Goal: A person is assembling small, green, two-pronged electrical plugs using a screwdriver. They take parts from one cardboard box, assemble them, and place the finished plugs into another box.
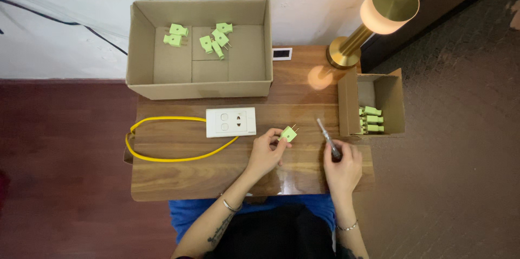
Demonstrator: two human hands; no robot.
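Left grip [266,151] around green plug [288,134]

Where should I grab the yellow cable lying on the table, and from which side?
Probably from above, at the outer bend of the yellow cable near the table's left edge. There the loop lies flat and apart from the white socket plate, the large cardboard box and both hands, so fingers could pinch across it.

L hand [264,153] fingers pinched, raised; R hand [342,168] fisted, thumb up; both forearms angled inward.
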